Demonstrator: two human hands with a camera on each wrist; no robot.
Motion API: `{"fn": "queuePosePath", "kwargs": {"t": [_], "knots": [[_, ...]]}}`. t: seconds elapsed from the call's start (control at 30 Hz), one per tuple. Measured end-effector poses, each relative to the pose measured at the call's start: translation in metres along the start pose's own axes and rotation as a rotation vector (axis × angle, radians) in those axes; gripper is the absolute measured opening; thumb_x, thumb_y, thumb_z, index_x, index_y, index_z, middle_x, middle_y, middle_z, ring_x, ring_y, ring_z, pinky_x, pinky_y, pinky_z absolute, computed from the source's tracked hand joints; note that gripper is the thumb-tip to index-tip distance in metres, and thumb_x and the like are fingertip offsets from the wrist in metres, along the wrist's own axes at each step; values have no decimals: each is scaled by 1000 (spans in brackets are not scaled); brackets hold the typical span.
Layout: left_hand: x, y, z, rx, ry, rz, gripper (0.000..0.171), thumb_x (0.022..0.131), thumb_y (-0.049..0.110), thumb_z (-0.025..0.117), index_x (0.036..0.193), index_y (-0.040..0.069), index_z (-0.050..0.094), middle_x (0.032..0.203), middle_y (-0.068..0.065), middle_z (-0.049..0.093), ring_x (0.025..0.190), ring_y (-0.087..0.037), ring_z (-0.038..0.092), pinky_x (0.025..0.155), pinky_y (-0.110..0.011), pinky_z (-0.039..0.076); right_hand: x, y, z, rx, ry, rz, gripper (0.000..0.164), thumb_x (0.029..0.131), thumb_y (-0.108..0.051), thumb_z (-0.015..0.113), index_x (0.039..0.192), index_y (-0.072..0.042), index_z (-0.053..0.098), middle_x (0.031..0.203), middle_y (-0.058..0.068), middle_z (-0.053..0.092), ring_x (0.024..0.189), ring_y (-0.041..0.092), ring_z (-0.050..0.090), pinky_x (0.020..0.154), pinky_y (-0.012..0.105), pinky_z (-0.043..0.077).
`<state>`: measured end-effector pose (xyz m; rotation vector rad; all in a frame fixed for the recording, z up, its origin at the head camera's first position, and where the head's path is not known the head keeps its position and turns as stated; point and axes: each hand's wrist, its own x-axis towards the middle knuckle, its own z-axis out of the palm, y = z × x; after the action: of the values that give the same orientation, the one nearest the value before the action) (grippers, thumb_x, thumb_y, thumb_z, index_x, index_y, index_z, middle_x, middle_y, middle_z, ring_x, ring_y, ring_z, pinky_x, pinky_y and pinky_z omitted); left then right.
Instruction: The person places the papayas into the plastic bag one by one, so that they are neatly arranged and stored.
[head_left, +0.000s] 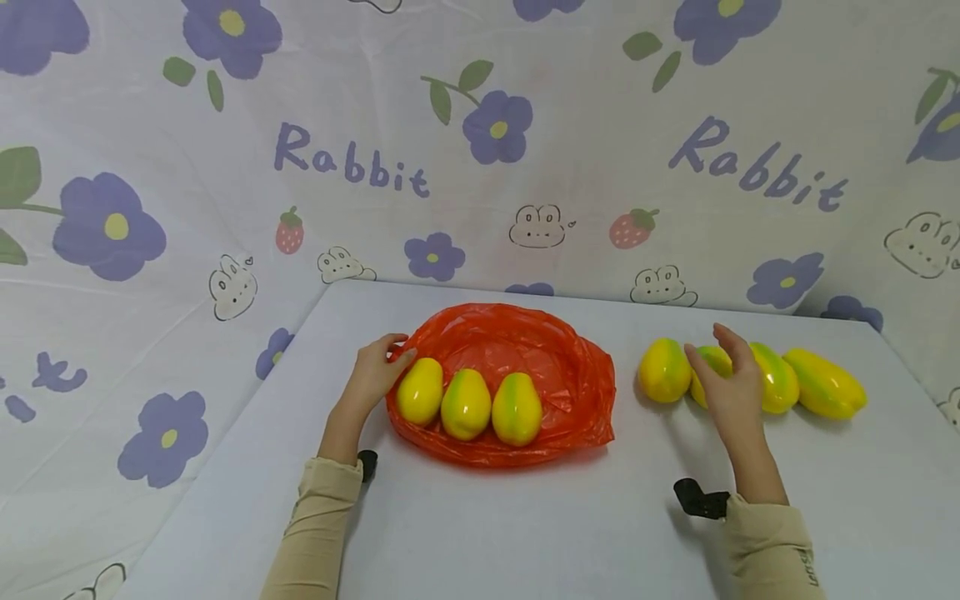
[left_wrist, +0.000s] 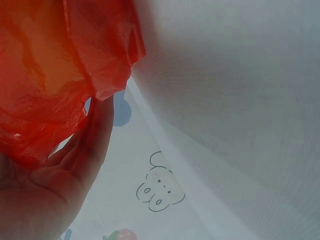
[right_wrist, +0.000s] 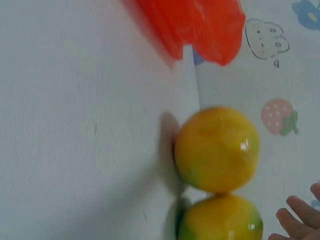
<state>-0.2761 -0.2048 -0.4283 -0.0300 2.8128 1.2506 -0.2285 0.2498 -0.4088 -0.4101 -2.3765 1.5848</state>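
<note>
A red plastic bag lies spread open on the table, with three glossy yellow fruits, papaya-like in shape and streaked green, in a row along its near side. At the bag's left rim, my left hand holds the plastic between thumb and fingers; the left wrist view shows the fingers behind the red film. Over a second row of similar fruits on the right hovers my right hand, fingers spread and holding nothing. It partly hides the middle fruits. The right wrist view shows the row's leftmost fruit.
A white-covered table bears everything. Behind and to the left hangs a cloth printed with flowers, rabbits and lettering. A black wrist mount sticks out beside the right sleeve, and another beside the left.
</note>
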Motion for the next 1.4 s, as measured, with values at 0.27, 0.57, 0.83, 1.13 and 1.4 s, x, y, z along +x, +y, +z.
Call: {"fn": "queuePosePath", "kwargs": {"t": [0.27,0.57,0.83,1.13,1.4], "knots": [[-1,-2,1,-6,2,-10,48,100,30,54,142,9,46,134,-19,55,113,-33,56,100,-47,52,5,13,-31,-53,28,18,69,98,-44,53,155,-18,25,163,9,22,153,25,13,126,47,10],[-2,-3,2,-4,16,5,47,100,29,55,141,8,48,132,-19,56,111,-32,57,99,-46,52,20,23,-57,-91,101,29,69,96,-39,56,155,-21,25,165,6,16,153,26,9,126,47,7],[-2,-4,1,-5,10,-2,48,100,30,54,142,8,47,133,-19,56,112,-32,56,100,-46,52,35,33,-86,-128,211,113,73,95,-38,56,156,-22,20,165,3,15,153,23,10,126,40,7],[0,-2,1,2,18,15,46,100,29,55,140,7,48,131,-20,57,109,-32,57,98,-46,53,38,53,-108,-157,236,179,83,95,-41,54,158,-21,5,166,5,1,154,25,0,126,42,4],[3,-3,3,6,14,13,47,100,30,55,140,9,48,132,-18,57,110,-31,57,99,-45,52,41,72,-120,-122,249,249,86,94,-42,54,158,-22,0,166,3,-5,154,22,-4,126,39,1]]}}
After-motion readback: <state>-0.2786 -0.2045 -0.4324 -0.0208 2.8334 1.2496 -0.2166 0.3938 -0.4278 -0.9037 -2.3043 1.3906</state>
